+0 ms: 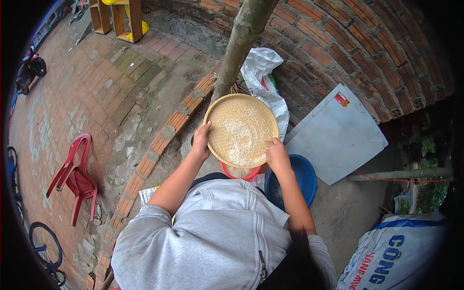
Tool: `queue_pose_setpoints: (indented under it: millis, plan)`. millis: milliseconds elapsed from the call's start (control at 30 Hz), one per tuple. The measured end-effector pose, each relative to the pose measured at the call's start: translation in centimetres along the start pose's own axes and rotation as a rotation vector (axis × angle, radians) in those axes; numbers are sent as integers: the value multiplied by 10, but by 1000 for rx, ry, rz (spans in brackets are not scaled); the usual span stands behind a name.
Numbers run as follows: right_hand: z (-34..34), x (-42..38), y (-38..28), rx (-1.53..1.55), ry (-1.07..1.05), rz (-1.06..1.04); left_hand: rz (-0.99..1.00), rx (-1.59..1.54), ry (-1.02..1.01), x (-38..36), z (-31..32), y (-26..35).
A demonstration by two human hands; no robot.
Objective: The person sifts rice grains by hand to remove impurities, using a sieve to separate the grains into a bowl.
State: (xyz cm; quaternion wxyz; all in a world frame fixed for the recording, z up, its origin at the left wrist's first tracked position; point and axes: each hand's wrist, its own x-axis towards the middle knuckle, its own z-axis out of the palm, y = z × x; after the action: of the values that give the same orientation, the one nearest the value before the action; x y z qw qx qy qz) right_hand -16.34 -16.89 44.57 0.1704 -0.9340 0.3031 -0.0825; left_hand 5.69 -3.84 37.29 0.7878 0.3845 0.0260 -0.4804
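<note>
My left hand [202, 139] grips the left side of a round winnowing tray [240, 96], its thumb over the rim. Lower on the opposite side, my right hand [277, 154] has its fingers closed on the same rim. Pale grain [237, 116] covers the inside of the tray, with a whiter patch towards the middle and near edge. Partly hidden under the tray is a red basin [254, 173], where some grain shows. A blue basin [309, 176] stands to its right, partly behind my right forearm.
A bamboo post [237, 48] rises just beyond the tray, beside a white sack [263, 60] and a brick wall [333, 38]. A grey board [338, 135] lies right. A low brick edge [154, 147] runs left, past a red chair [79, 181]. A printed sack [396, 251] sits lower right.
</note>
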Motion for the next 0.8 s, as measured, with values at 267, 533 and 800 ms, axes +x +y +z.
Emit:
queue_pose_setpoints:
  millis: [267, 533, 800]
  plan:
    - [37, 14, -30, 70, -58, -76, 116, -74, 90, -6, -21, 2]
    - [38, 66, -91, 528, -97, -192, 275, -160, 178, -23, -76, 39]
    - [74, 138, -80, 714, -138, -114, 582, -130, 385, -80, -167, 89]
